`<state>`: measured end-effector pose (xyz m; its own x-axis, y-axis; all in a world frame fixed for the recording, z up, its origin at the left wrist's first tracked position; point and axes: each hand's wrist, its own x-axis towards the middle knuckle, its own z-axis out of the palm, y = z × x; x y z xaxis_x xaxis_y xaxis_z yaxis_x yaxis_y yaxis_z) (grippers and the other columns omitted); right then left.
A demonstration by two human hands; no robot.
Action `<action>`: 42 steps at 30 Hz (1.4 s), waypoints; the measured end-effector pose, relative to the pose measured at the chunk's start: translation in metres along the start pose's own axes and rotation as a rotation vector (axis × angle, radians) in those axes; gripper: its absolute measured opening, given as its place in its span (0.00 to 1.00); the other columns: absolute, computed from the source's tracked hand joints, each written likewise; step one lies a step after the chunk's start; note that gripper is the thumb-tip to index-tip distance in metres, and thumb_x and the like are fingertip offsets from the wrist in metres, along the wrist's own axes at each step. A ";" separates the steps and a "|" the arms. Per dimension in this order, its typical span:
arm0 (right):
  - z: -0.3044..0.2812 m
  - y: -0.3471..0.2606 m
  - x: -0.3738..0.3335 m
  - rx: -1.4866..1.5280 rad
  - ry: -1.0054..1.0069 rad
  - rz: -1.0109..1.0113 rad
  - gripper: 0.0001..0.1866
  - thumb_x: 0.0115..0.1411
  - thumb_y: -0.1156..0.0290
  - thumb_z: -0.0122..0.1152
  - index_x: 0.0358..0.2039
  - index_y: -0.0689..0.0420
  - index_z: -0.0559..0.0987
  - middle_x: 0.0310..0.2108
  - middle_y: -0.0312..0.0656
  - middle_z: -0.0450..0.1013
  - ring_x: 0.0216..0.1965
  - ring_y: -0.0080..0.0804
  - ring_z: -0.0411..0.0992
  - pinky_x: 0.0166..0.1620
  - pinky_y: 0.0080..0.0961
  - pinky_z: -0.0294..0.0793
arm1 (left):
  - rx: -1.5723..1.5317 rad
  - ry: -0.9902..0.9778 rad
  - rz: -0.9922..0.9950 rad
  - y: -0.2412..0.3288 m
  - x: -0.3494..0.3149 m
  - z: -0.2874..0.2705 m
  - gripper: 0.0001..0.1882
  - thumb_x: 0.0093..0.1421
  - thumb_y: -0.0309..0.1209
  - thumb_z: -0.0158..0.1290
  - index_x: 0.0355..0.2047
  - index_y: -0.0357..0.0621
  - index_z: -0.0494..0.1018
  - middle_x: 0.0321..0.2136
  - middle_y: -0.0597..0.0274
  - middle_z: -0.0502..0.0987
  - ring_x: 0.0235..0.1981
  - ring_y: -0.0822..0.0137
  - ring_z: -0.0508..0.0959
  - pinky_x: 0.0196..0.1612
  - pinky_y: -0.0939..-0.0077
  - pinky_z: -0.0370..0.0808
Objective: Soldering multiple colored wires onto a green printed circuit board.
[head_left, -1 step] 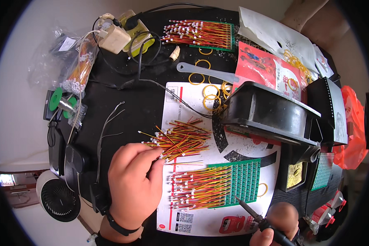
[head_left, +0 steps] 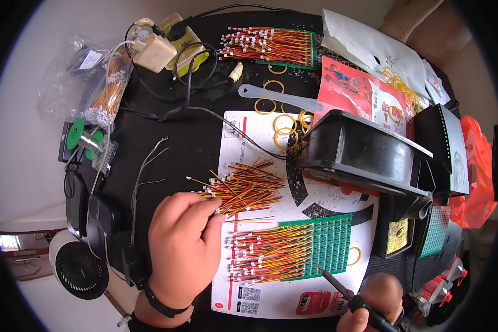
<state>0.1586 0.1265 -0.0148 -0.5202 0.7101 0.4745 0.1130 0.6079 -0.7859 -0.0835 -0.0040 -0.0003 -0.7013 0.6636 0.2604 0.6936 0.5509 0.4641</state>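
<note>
My left hand (head_left: 185, 243) is closed in a pinch at the near left edge of a loose pile of red, yellow and black wire leads (head_left: 243, 191) with white plugs. From its fingertips a thin wire lead (head_left: 254, 219) runs to the right; its held end is hidden. My right hand (head_left: 379, 301) grips a soldering iron (head_left: 348, 293) at the lower right. The iron's tip points at the lower part of a green circuit board panel (head_left: 332, 243). Several rows of wire leads (head_left: 271, 252) lie from that panel leftward, plugs at the left.
A black fan-like housing (head_left: 365, 149) stands right of the pile. Beyond are another wired green panel (head_left: 314, 50), yellow rubber bands (head_left: 285, 130) and a grey-handled tool (head_left: 276, 98). A solder spool (head_left: 86, 138) sits at left, a yellow sponge tray (head_left: 398, 235) at right.
My left hand has shifted very slightly to the right at the pile's edge. My right hand and the soldering iron look unmoved.
</note>
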 end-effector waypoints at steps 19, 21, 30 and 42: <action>-0.004 -0.003 0.009 0.078 -0.053 -0.063 0.14 0.58 0.63 0.59 0.32 0.61 0.68 0.17 0.38 0.62 0.15 0.24 0.57 0.20 0.23 0.57 | -0.585 -0.374 0.072 0.056 -0.021 -0.005 0.13 0.49 0.13 0.56 0.36 0.36 0.78 0.27 0.55 0.79 0.27 0.64 0.80 0.33 0.74 0.77; -0.002 0.000 0.001 -0.007 0.058 0.013 0.18 0.59 0.55 0.60 0.28 0.56 0.67 0.17 0.34 0.60 0.17 0.22 0.58 0.21 0.19 0.57 | -0.712 -0.418 0.181 0.051 -0.025 -0.001 0.09 0.52 0.16 0.57 0.35 0.34 0.78 0.32 0.51 0.77 0.33 0.55 0.78 0.39 0.66 0.77; -0.004 0.002 0.022 0.150 0.028 -0.171 0.13 0.58 0.69 0.57 0.34 0.67 0.70 0.16 0.43 0.63 0.14 0.26 0.56 0.18 0.26 0.55 | -0.671 -0.404 0.202 0.052 -0.036 0.012 0.09 0.50 0.15 0.58 0.34 0.33 0.78 0.32 0.50 0.78 0.33 0.55 0.80 0.38 0.67 0.78; -0.010 0.002 0.029 0.207 -0.037 -0.129 0.14 0.58 0.68 0.57 0.35 0.68 0.69 0.18 0.43 0.63 0.14 0.26 0.57 0.17 0.25 0.55 | -0.571 -0.320 0.385 0.062 -0.039 0.016 0.10 0.51 0.15 0.57 0.36 0.29 0.78 0.37 0.48 0.79 0.37 0.52 0.80 0.43 0.66 0.78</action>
<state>0.1517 0.1521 0.0011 -0.5505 0.6155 0.5641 -0.1302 0.6041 -0.7862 -0.0103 0.0124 0.0046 -0.2847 0.9185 0.2746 0.6261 -0.0387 0.7788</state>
